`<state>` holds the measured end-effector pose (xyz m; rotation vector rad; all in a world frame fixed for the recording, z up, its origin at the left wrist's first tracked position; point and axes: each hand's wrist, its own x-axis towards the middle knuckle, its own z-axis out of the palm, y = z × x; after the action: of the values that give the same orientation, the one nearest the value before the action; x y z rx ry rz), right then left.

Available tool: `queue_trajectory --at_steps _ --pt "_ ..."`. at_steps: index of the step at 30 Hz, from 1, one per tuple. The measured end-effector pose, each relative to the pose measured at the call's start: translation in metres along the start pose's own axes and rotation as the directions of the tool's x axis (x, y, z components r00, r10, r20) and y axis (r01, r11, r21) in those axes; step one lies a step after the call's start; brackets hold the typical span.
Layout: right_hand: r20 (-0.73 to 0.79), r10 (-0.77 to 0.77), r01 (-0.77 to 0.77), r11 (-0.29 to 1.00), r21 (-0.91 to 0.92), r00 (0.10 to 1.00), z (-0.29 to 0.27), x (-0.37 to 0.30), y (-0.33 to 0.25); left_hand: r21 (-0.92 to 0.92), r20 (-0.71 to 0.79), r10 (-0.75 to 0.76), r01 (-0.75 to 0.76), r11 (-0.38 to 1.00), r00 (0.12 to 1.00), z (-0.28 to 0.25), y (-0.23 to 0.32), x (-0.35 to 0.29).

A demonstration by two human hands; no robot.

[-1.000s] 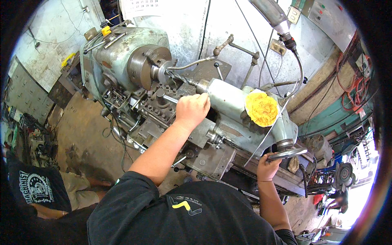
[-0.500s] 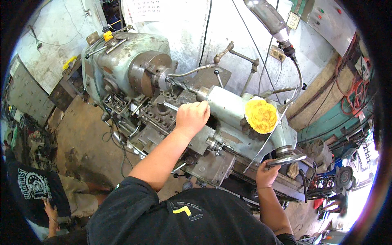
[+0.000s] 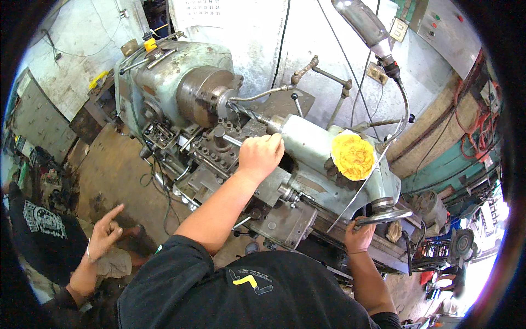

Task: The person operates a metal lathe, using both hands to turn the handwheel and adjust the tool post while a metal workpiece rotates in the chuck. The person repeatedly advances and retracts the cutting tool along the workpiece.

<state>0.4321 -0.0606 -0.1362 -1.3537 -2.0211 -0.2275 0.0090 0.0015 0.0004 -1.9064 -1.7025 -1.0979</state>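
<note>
Tailstock [image 3: 320,151]: pale green, lying across the middle of the lathe, barrel end towards the chuck, just beside the carriage.
Left hand [image 3: 262,155]: fingers curled down over the front end of the tailstock, resting on it; whether gripping something underneath, cannot tell.
Handwheel [image 3: 390,216]: metal rim at the tailstock's rear end, lower right.
Right hand [image 3: 359,237]: closed around the lower edge of the handwheel, fingers wrapped on the rim.
Drill bit [image 3: 247,114]: twisted, dark, running from the tailstock nose towards the chuck.
Chuck [image 3: 203,94]: big round steel body on the green headstock, upper left of the left hand.
Tool post and carriage [image 3: 216,151]: dark blocks with bolts, just left of the left hand.
Yellow cloth [image 3: 353,157]: crumpled, sitting on top of the tailstock, between the two hands.
Lamp [image 3: 366,23]: on a flexible neck, hanging above the right end of the machine.
Other person's hand [image 3: 104,232]: lower left, raised with fingers spread, well apart from the lathe, over the floor [image 3: 107,181].
</note>
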Motion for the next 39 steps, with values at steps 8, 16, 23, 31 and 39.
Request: queue_trajectory --at_steps 8,16,23,31,39 --pt "0.155 -0.105 0.12 0.989 -0.09 0.982 0.013 -0.021 0.048 0.015 0.018 -0.004 0.004 1.0 1.0 0.001 -0.001 -0.001" --pt "0.249 0.123 -0.15 0.984 0.092 0.961 -0.017 -0.012 0.019 -0.011 0.001 -0.011 0.011 1.0 1.0 0.0 -0.001 0.001" --pt "0.425 0.84 -0.553 -0.188 0.812 0.338 -0.09 0.063 -0.03 0.034 -0.008 -0.03 0.03 0.999 1.0 0.002 0.001 0.0" --pt "0.73 0.676 -0.654 -0.509 0.56 0.098 -0.123 0.121 -0.029 0.018 -0.031 -0.023 0.024 1.0 0.999 0.002 0.001 0.0" --pt "0.647 0.749 -0.636 -0.43 0.641 0.145 -0.099 0.118 -0.018 0.015 -0.026 -0.056 0.057 0.998 0.998 0.002 0.002 0.0"
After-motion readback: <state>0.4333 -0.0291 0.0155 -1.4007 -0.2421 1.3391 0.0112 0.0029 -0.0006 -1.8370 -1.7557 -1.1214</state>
